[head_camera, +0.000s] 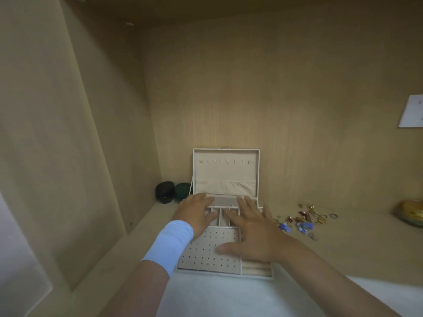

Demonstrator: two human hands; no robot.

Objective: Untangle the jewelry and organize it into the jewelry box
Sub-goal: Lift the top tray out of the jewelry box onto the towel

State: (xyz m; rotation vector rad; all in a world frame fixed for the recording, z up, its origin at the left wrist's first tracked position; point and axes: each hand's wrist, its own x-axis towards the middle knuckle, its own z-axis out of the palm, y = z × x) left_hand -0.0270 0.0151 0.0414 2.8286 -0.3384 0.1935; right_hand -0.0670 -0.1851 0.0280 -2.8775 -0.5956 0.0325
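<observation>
I'm facing a beige wood alcove [251, 88], its shelf [343, 248] carrying everything. One jewelry box [226, 172] is sitting open mid-shelf, lid standing up. My left hand [196, 213] and right hand [251, 232] are spreading flat over its compartments, fingers straight, gripping nothing. Two small cases, one black case [164, 192] and one green case [182, 191], are sitting to its left. One jewelry pile [302, 219] is lying on the shelf near the box's right side.

Cream jewelry box [225, 170] stands open on the shelf, lid upright, small compartments and a perforated panel exposed. Tangled jewelry [303, 219], gold, red and blue pieces, lies just right of it.
</observation>
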